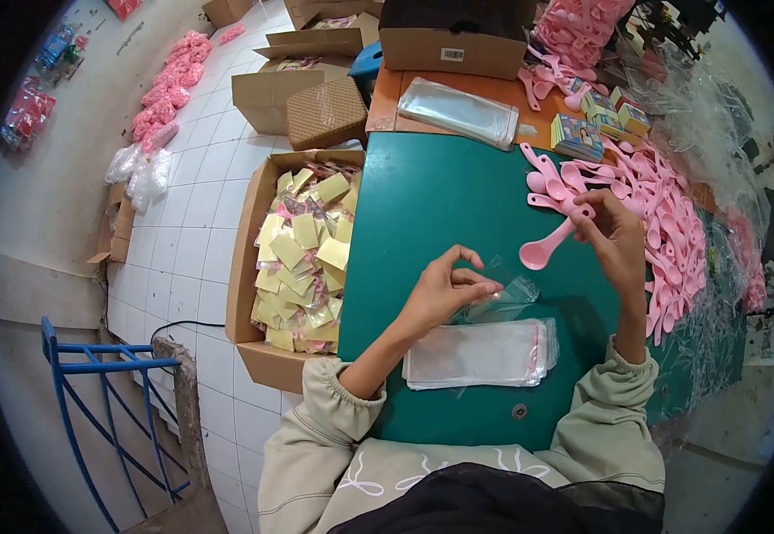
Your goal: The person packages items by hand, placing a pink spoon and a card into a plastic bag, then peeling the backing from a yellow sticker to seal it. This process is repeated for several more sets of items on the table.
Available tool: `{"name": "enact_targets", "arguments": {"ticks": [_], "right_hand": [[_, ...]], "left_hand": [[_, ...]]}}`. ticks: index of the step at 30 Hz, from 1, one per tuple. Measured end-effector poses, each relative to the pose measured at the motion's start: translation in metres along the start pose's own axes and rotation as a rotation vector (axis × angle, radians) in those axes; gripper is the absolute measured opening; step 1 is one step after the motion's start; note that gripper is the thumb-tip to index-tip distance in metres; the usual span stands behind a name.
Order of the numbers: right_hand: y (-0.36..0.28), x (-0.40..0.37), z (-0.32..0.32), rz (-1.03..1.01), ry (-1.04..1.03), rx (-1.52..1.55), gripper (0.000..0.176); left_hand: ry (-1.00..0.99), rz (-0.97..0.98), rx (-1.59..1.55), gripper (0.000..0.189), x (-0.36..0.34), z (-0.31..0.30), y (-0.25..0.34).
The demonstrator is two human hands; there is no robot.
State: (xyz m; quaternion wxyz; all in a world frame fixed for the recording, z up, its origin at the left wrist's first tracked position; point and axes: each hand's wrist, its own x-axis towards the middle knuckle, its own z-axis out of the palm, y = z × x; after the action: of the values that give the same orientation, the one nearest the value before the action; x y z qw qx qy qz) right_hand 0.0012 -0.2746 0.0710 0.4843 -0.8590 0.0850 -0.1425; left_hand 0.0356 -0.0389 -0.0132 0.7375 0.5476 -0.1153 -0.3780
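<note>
My left hand (445,289) pinches a clear plastic bag (511,301) between thumb and fingers, just above the table. Below it lies a stack of clear plastic bags (476,354). Between the thumb and fingers of my right hand (615,233) is a pink plastic spoon (547,249), its bowl pointing toward the bag and apart from it. A large heap of pink spoons (667,240) spreads beside and beyond my right hand. Small printed card stacks (575,138) sit behind the heap.
A cardboard box (249,240) full of bagged pieces with yellow cards stands against the left side of the green table (422,196). At the back are a bundle of plastic sleeves (458,111) and a brown box (449,53). Loose plastic wrap (707,116) hangs at the right.
</note>
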Motion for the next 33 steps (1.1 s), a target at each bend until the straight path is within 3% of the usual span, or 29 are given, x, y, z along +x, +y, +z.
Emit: {"name": "enact_targets", "arguments": {"ticks": [6,9,12,15,23,29,33], "right_hand": [[-0.008,-0.009,0.013,0.000,-0.059,0.255,0.022],[-0.009,-0.012,0.015,0.027,-0.103,0.230,0.024],[-0.013,-0.012,0.016,-0.076,0.044,0.235,0.023],[-0.017,-0.013,0.011,-0.078,0.035,0.239,0.021],[-0.020,-0.019,0.023,-0.130,-0.088,0.175,0.021],[-0.023,-0.025,0.032,-0.124,-0.222,0.140,0.022],[-0.021,-0.024,0.031,-0.093,-0.115,0.260,0.021]], "left_hand": [[0.015,0.011,0.016,0.030,0.000,0.000,0.001],[0.015,0.006,-0.003,0.031,0.001,-0.001,0.001],[-0.008,0.007,-0.038,0.034,-0.001,0.000,0.004],[0.003,0.016,-0.031,0.033,-0.002,0.004,0.009],[-0.009,0.058,0.028,0.028,-0.002,0.002,0.005],[-0.028,0.200,0.038,0.034,-0.005,0.009,0.011],[-0.141,0.029,0.265,0.038,-0.006,-0.008,0.010]]}}
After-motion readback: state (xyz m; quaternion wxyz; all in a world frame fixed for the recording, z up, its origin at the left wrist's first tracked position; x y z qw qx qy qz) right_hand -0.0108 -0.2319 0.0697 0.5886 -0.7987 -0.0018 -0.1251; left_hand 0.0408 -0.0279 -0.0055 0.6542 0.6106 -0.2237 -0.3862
